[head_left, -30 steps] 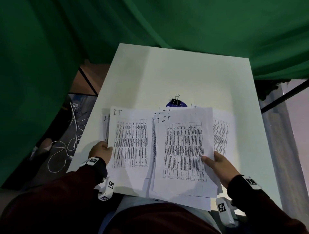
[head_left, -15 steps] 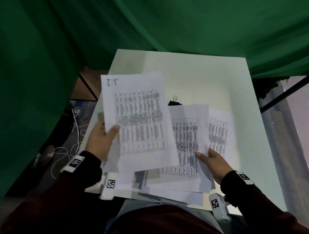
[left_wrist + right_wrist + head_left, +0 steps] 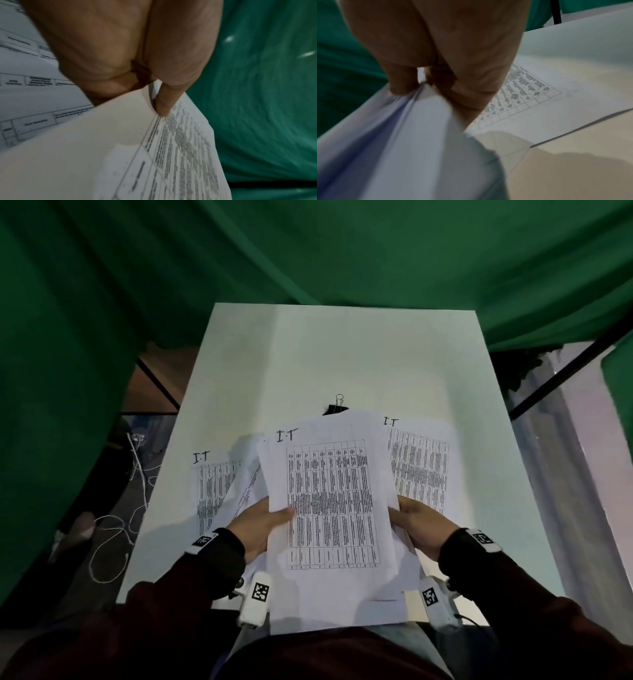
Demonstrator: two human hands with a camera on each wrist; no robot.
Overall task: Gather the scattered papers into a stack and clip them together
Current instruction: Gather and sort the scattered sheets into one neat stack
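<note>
A stack of printed papers (image 3: 332, 508) with tables and "I.T" written at the top is held above the near half of the white table (image 3: 342, 354). My left hand (image 3: 263, 525) pinches its left edge, thumb on top; the left wrist view shows the thumb (image 3: 164, 105) pressed on the stack of papers (image 3: 120, 155). My right hand (image 3: 416, 523) grips the right edge, and the stack of papers (image 3: 411, 135) is pinched between its fingers. One loose sheet (image 3: 212, 494) lies at the left and another sheet (image 3: 421, 467) at the right. A black binder clip (image 3: 337, 407) lies just beyond the stack, partly hidden.
Green cloth (image 3: 308, 251) hangs behind and left of the table. White cables (image 3: 116, 529) lie on the floor at the left. A dark bar (image 3: 565, 378) runs past the table's right edge. The far half of the table is bare.
The left hand brought the lifted sheet down and to the right onto the papers in the right hand. Both hands now hold one stack at the centre.
</note>
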